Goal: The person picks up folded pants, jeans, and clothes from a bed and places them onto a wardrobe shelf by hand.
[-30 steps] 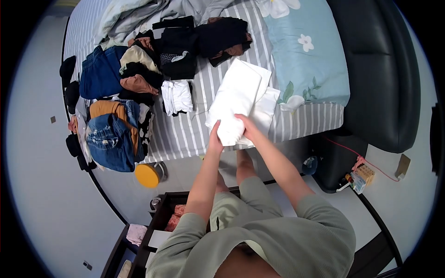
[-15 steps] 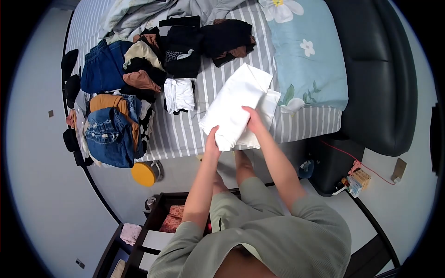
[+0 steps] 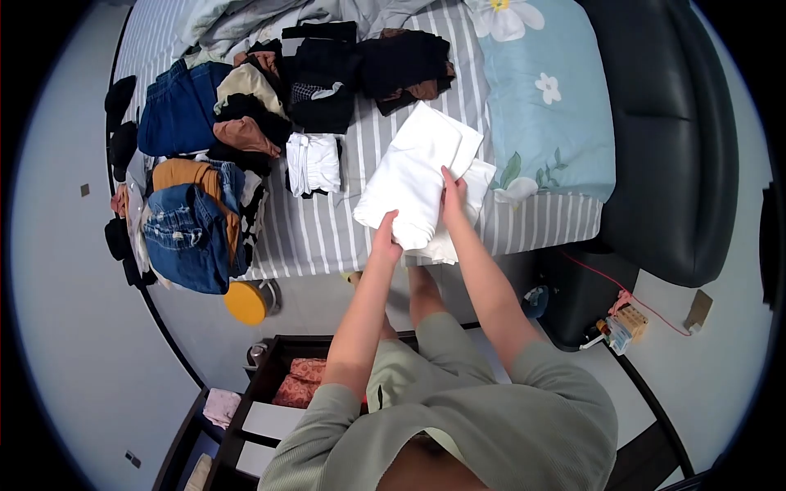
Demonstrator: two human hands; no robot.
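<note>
A white folded garment (image 3: 413, 176) lies near the bed's front edge; its exact kind does not show. My left hand (image 3: 387, 236) grips its lower left corner, thumb on top and the fingers hidden beneath. On the right side, my right hand (image 3: 453, 198) pinches its edge, thumb uppermost. Another white layer (image 3: 475, 184) sticks out under it at the right; I cannot tell whether it belongs to the same piece. Left of these is a small folded white garment (image 3: 313, 162) on something black.
Dark folded clothes (image 3: 405, 67) lie farther back on the striped bed (image 3: 311, 237). Jeans (image 3: 187, 237) and other clothes are piled at left. A blue floral pillow (image 3: 548, 106) borders the black headboard (image 3: 667, 123). A yellow stool (image 3: 246, 303) and an open drawer (image 3: 282, 348) are below.
Both hands have shifted up and slightly right along the white garment. Its near edge has moved away from me, folding or sliding upward over the layer beneath.
</note>
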